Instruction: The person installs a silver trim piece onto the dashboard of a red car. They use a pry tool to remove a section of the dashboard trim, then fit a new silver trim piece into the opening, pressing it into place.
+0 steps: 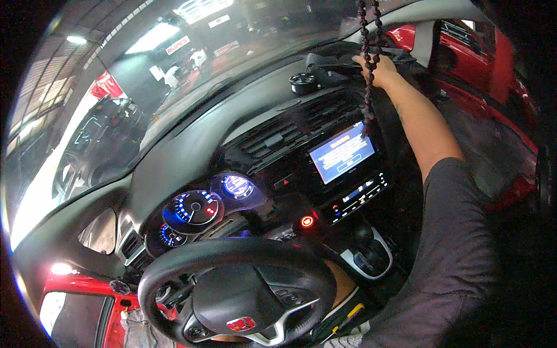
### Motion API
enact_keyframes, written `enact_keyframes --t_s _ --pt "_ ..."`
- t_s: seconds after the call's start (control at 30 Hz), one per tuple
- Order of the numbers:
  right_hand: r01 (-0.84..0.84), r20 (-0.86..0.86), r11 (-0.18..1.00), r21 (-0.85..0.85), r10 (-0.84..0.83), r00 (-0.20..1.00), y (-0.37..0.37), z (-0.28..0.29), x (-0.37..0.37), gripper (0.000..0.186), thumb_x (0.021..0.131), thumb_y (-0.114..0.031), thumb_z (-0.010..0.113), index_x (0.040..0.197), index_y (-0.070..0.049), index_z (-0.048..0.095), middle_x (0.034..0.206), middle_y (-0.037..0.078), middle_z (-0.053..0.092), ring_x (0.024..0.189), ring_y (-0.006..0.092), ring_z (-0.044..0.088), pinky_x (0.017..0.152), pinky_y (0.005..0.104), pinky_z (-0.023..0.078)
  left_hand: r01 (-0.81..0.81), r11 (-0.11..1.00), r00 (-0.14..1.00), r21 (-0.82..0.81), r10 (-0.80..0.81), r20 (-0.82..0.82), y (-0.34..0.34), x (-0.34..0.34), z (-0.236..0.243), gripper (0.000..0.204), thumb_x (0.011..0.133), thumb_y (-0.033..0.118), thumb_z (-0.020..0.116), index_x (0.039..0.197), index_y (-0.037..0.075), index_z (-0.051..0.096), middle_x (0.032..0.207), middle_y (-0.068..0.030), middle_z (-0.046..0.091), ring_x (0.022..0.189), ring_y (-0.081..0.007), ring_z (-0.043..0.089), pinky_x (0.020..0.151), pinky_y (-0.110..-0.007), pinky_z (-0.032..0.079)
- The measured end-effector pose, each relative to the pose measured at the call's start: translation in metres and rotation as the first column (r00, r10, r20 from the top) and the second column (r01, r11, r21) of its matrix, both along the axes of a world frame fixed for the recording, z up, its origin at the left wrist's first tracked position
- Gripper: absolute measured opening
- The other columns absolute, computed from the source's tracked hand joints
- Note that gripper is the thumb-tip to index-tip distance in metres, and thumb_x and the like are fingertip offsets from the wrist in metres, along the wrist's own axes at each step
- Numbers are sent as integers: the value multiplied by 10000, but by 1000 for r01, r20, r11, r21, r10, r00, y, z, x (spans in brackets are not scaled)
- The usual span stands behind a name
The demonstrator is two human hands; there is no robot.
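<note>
Step judged: reach over dashboard's (174,148) far edge | right hand (380,72) at dark cloth-like item (336,68) — grip cannot be told; left hand unseen | hanging beads (364,26) to be avoided next

Black dashboard (223,116), blue screen (342,153), red button (307,221), dark sleeve (455,232)

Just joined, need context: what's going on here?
A person sits behind a steering wheel, right arm stretched across the dashboard. The right hand is at a dark, cloth-like item on top, partly behind hanging beads; whether it grips the item is unclear. The left hand isn't in view. A round black object sits nearby, and the centre screen and gauges are lit.
</note>
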State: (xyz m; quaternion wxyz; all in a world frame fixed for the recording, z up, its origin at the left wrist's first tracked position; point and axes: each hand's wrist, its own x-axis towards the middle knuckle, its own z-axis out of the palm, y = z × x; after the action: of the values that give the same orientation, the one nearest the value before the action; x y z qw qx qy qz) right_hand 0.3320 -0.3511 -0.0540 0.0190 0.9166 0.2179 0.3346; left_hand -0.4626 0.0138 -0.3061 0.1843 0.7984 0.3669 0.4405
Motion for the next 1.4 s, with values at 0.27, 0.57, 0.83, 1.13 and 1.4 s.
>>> enact_keyframes --t_s 0.27,0.57,0.83,1.13,1.4 --pt "-35 45 999 -6 36 998 -11 4 -9 430 933 -94 626 1333 -251 638 1141 119 718 1020 383 724 857 532 582 -16 989 997 -145 5 -76 -6 -3 13 654 929 375 783 1412 -3 553 1246 -219 698 1042 -278 694 851 -388 567" --pt "-41 49 996 79 37 998 -100 40 -141 371 1007 -288 624 1349 -144 627 1244 148 698 1149 390 672 951 482 547 7 998 985 -64 -18 -172 20 4 8 678 845 410 848 1327 -2 608 1232 -240 696 1071 -368 686 902 -457 553" --pt "-22 -55 319 948 232 971 -206 25 -180 403 1052 -426 616 1323 -137 691 1083 22 738 859 146 683 812 318 527 30 991 990 -128 -47 -131 26 20 4 635 867 408 821 1305 -1 610 1234 -237 679 1064 -362 673 901 -446 548" --pt "114 114 -524 844 383 916 -210 27 -133 141 1058 -307 575 1019 -183 630 795 -25 584 549 90 418 458 260 330 -1 991 994 -131 -12 -104 28 19 1 575 899 397 782 1282 4 611 1199 -211 670 1040 -333 660 892 -429 540" --pt "161 140 -512 844 500 855 -142 14 36 203 1039 -169 490 1112 -161 680 1057 68 723 841 255 653 660 428 528 -43 990 996 -133 32 -87 28 35 -4 523 928 387 747 1262 9 611 1169 -189 662 1019 -308 648 884 -413 533"
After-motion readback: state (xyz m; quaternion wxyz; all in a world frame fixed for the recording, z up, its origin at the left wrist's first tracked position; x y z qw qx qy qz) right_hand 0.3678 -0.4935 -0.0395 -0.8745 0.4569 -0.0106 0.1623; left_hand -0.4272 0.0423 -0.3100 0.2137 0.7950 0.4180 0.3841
